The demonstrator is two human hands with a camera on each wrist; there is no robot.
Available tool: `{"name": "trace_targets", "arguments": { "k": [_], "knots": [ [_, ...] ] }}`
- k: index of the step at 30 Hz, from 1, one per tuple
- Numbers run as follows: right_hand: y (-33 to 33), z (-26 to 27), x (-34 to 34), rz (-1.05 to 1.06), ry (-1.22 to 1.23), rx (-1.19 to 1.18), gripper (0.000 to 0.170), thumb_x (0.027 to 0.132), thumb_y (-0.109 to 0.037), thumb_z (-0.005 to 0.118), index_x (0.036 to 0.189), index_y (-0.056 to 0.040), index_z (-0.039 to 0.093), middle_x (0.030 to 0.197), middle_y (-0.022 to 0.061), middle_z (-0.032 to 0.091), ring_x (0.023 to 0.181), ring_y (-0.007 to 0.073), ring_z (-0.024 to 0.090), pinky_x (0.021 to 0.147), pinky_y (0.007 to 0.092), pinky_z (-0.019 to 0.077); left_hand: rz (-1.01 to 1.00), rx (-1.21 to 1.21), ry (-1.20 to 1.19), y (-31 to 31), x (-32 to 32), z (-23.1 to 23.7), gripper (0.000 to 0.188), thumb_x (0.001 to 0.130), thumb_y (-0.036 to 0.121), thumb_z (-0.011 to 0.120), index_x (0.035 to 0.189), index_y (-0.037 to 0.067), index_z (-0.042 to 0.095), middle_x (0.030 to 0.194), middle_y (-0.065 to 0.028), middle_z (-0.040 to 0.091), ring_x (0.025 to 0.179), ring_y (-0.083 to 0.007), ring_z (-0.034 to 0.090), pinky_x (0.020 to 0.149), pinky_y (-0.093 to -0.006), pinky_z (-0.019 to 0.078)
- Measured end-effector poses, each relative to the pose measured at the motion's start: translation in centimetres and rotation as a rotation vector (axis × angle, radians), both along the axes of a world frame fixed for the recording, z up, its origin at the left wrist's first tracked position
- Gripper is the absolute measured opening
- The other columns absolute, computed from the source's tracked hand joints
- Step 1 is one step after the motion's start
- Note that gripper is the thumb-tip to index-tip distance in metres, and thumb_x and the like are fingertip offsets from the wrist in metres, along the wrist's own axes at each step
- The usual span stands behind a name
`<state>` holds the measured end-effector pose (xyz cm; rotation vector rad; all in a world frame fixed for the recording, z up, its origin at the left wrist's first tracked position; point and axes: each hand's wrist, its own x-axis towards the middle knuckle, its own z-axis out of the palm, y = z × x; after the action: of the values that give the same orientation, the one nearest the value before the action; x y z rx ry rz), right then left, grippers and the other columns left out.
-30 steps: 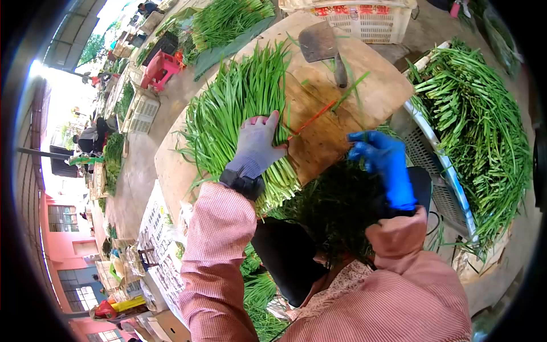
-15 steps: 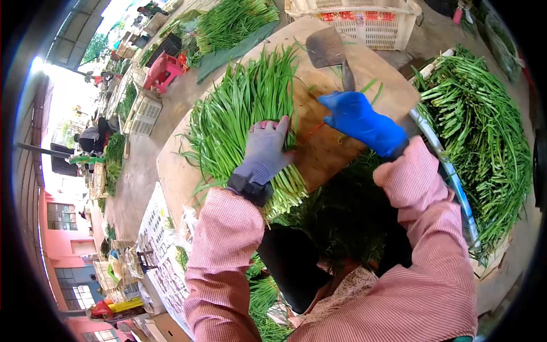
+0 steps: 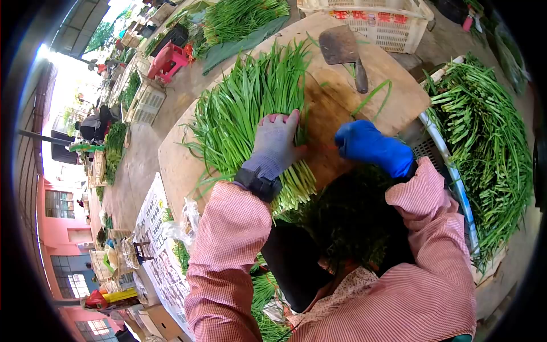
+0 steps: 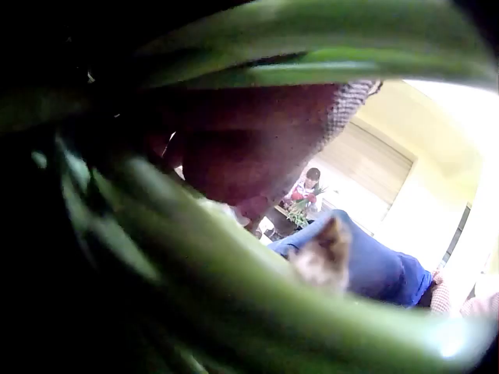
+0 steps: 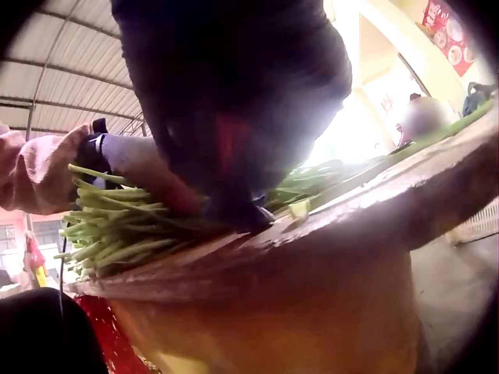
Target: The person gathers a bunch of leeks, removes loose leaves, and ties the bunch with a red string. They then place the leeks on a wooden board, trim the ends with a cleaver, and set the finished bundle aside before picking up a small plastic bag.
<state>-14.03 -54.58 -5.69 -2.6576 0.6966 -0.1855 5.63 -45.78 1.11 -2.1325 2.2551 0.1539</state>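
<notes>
A thick bunch of garlic chives (image 3: 245,108) lies on the round wooden board (image 3: 393,74), leaves to the far side and pale cut stalks toward the body. My left hand (image 3: 274,142), in a grey glove, rests flat on top of it, thumb spread to the right. Beside the stalks, low over the board, my right hand (image 3: 373,147) in a blue glove has its fingers curled. A thin red tie (image 5: 228,140) shows at those fingers in the right wrist view, pinched there. Chive stalks (image 4: 234,265) fill the left wrist view close up.
A broad-bladed cleaver (image 3: 339,45) lies at the board's far side, with a loose chive leaf (image 3: 376,97) near it. At the right stands a crate heaped with chives (image 3: 484,148). A white plastic crate (image 3: 370,28) is beyond the board. Dark greens (image 3: 347,211) lie below its near edge.
My right hand has come up from beside the board, reached over it to the red tie, then drawn back toward the body with fingers curled. My left hand has stayed on the chives.
</notes>
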Motion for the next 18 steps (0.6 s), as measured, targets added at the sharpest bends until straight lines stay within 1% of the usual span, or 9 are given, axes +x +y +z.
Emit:
{"name": "trace_targets", "arguments": {
  "k": [2, 3, 5, 8, 12, 14, 15, 17, 18],
  "knots": [
    [0.9, 0.8, -0.9, 0.017, -0.192, 0.235, 0.017, 0.064, -0.021, 0.062, 0.072, -0.0067, 0.065, 0.071, 0.0163, 0.062, 0.067, 0.0339, 0.062, 0.06, 0.042, 0.0482, 0.005, -0.014, 0.004, 0.0, 0.1, -0.2, 0.079, 0.067, 0.032, 0.073, 0.133, 0.005, 0.038, 0.117, -0.0169, 0.052, 0.115, -0.0361, 0.043, 0.098, -0.043, 0.0343],
    [1.2, 1.0, -1.0, 0.014, -0.194, 0.231, 0.017, 0.064, -0.021, 0.062, 0.072, -0.0067, 0.065, 0.071, 0.0163, 0.062, 0.067, 0.0339, 0.062, 0.06, 0.042, 0.0482, 0.0, -0.044, 0.001, 0.0, 0.0, -0.3, 0.079, 0.068, 0.031, 0.073, 0.133, 0.005, 0.038, 0.118, -0.0169, 0.051, 0.116, -0.0361, 0.043, 0.099, -0.0429, 0.0339],
    [1.7, 1.3, -0.7, -0.009, -0.354, 0.338, 0.016, 0.065, -0.019, 0.062, 0.074, -0.006, 0.065, 0.07, 0.0168, 0.062, 0.067, 0.0321, 0.062, 0.061, 0.0403, 0.048, -0.012, -0.078, -0.004, 0.0, 0.0, -0.3, 0.078, 0.068, 0.031, 0.073, 0.133, 0.006, 0.038, 0.12, -0.0169, 0.05, 0.117, -0.036, 0.042, 0.099, -0.0427, 0.0334],
    [0.5, 2.2, 0.1, -0.084, -0.417, 0.397, 0.015, 0.067, -0.018, 0.062, 0.076, -0.0057, 0.066, 0.069, 0.0163, 0.062, 0.065, 0.0284, 0.063, 0.06, 0.0374, 0.0475, -0.015, -0.029, -0.007, 0.1, -0.2, 0.1, 0.077, 0.068, 0.03, 0.073, 0.134, 0.008, 0.038, 0.122, -0.0166, 0.049, 0.118, -0.0358, 0.042, 0.1, -0.0428, 0.0328],
    [-0.3, 2.5, 2.2, -0.097, -0.534, 0.513, 0.016, 0.07, -0.02, 0.065, 0.077, -0.0056, 0.067, 0.067, 0.0156, 0.062, 0.058, 0.0234, 0.06, 0.058, 0.0348, 0.0468, -0.07, -0.071, 0.107, 0.3, -0.2, 0.4, 0.057, 0.069, 0.028, 0.071, 0.12, 0.013, 0.053, 0.121, -0.0158, 0.051, 0.118, -0.0359, 0.041, 0.1, -0.0437, 0.0322],
    [0.3, 3.5, 2.8, -0.084, -0.628, 0.634, 0.016, 0.073, -0.02, 0.069, 0.076, -0.0041, 0.066, 0.063, 0.0115, 0.061, 0.053, 0.0145, 0.055, 0.055, 0.0312, 0.045, -0.071, -0.059, 0.191, 0.3, -0.4, 0.9, 0.038, 0.069, 0.024, 0.07, 0.105, 0.012, 0.061, 0.118, -0.0149, 0.053, 0.117, -0.0352, 0.043, 0.099, -0.0436, 0.0328],
    [0.3, 3.2, 3.2, -0.083, -0.633, 0.635, 0.016, 0.073, -0.02, 0.069, 0.076, -0.0041, 0.066, 0.063, 0.0115, 0.061, 0.053, 0.0145, 0.055, 0.055, 0.0312, 0.045, -0.072, -0.058, 0.186, 0.4, -0.4, 1.2, 0.038, 0.069, 0.024, 0.07, 0.105, 0.012, 0.061, 0.118, -0.0149, 0.053, 0.117, -0.0352, 0.043, 0.099, -0.0436, 0.0328],
    [0.5, 2.1, 4.1, -0.019, -0.868, 0.678, 0.019, 0.075, -0.02, 0.071, 0.072, -0.0022, 0.065, 0.06, 0.0073, 0.059, 0.054, 0.0077, 0.051, 0.052, 0.0277, 0.0428, -0.075, -0.154, 0.22, 0.9, -0.2, 2.0, 0.038, 0.069, 0.023, 0.071, 0.104, 0.011, 0.061, 0.116, -0.0139, 0.054, 0.113, -0.0336, 0.045, 0.097, -0.0421, 0.0341],
    [0.8, 2.3, 4.1, -0.018, -0.874, 0.679, 0.019, 0.075, -0.02, 0.071, 0.072, -0.0022, 0.065, 0.06, 0.0073, 0.059, 0.054, 0.0077, 0.051, 0.052, 0.0277, 0.0428, -0.083, -0.164, 0.277, 0.8, 0.1, 2.3, 0.036, 0.069, 0.023, 0.071, 0.101, 0.011, 0.062, 0.113, -0.0119, 0.055, 0.108, -0.0318, 0.047, 0.094, -0.0396, 0.0354]
  ]
}}
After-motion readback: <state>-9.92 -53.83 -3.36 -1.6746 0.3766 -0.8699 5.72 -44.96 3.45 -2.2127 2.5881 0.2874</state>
